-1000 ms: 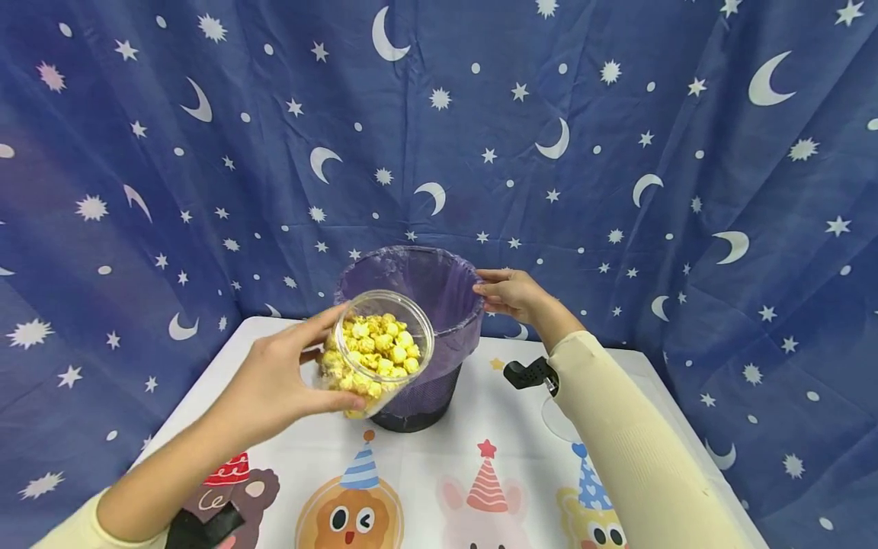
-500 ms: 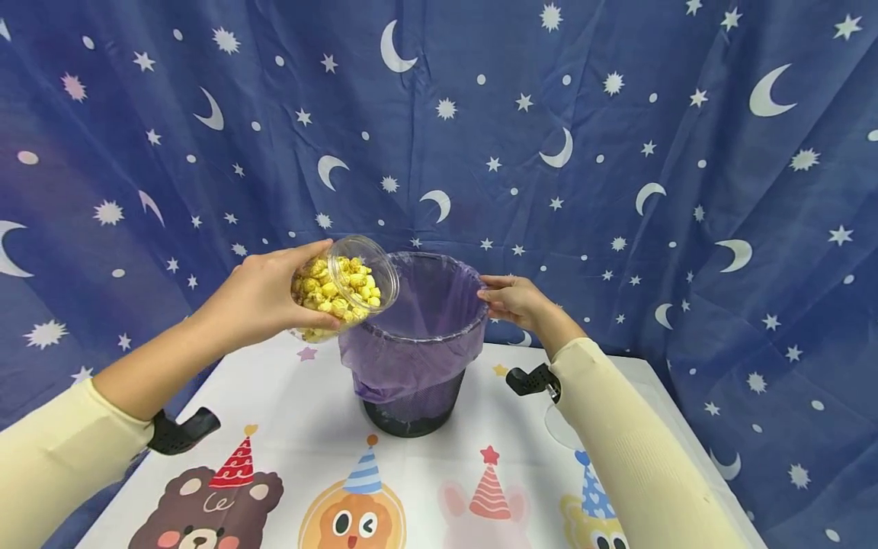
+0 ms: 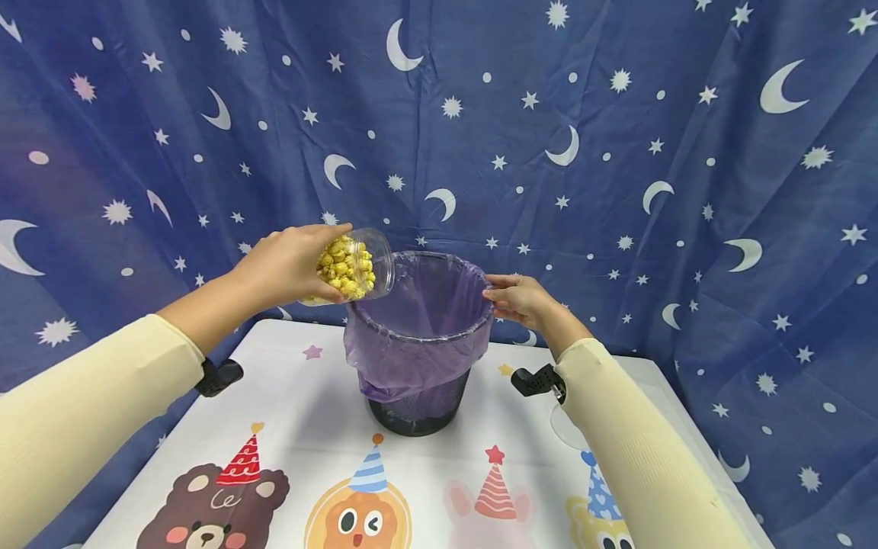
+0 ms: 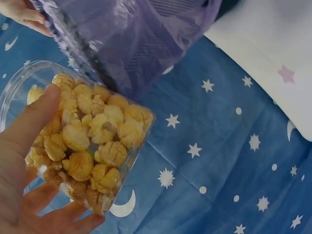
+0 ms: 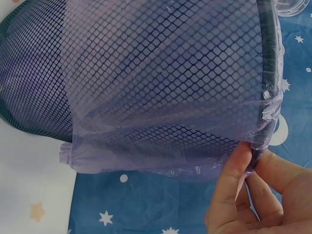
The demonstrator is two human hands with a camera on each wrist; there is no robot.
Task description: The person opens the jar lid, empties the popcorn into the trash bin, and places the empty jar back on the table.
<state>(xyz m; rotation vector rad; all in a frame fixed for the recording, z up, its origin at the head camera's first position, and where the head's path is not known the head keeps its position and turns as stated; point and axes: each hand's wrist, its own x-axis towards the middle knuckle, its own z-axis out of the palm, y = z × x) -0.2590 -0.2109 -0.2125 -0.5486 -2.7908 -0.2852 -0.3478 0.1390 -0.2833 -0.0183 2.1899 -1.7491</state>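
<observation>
My left hand (image 3: 291,263) grips a clear plastic jar (image 3: 381,263) of yellow popcorn (image 3: 347,267), thumb and fingers wrapped round its sides. The jar lies tilted on its side, its open mouth at the left rim of the mesh trash can (image 3: 421,408). In the left wrist view the popcorn (image 4: 92,136) still sits inside the jar. A purple plastic bag (image 3: 411,358) lines the can and folds down over its outside. On the can's right side, my right hand (image 3: 524,303) pinches the rim; the right wrist view shows its fingertips (image 5: 239,155) on rim and bag.
The can stands on a table with a white cloth (image 3: 309,427) printed with party-hat animals. Behind the table hangs a blue curtain (image 3: 480,137) with moons and stars. A clear round disc (image 3: 566,427) lies on the cloth beside my right sleeve.
The left hand has carried the jar up and left, from in front of the can to its left rim, turning its mouth rightward. My right hand keeps its hold on the rim.
</observation>
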